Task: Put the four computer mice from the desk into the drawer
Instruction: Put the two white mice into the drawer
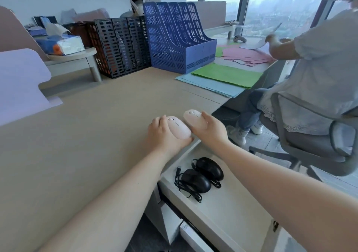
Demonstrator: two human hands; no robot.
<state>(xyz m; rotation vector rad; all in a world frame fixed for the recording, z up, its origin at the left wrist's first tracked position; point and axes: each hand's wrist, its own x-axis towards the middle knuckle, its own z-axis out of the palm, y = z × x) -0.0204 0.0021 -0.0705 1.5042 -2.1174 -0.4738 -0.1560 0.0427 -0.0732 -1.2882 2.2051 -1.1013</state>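
Note:
Two pale pink wireless mice lie side by side at the desk's front right corner. My left hand (164,135) wraps around the left pink mouse (179,127), and my right hand (209,129) grips the right pink mouse (193,119). Below them the drawer (232,213) stands pulled out. Inside it lie two black wired mice, one nearer me (196,180) and one farther (211,167), with their cables bunched beside them.
The beige desk (87,145) carries black file racks (120,44) and a blue file rack (178,38) at the back. Green and blue paper sheets (226,75) lie to the right. A person sits on an office chair (310,145) at the right, close to the drawer.

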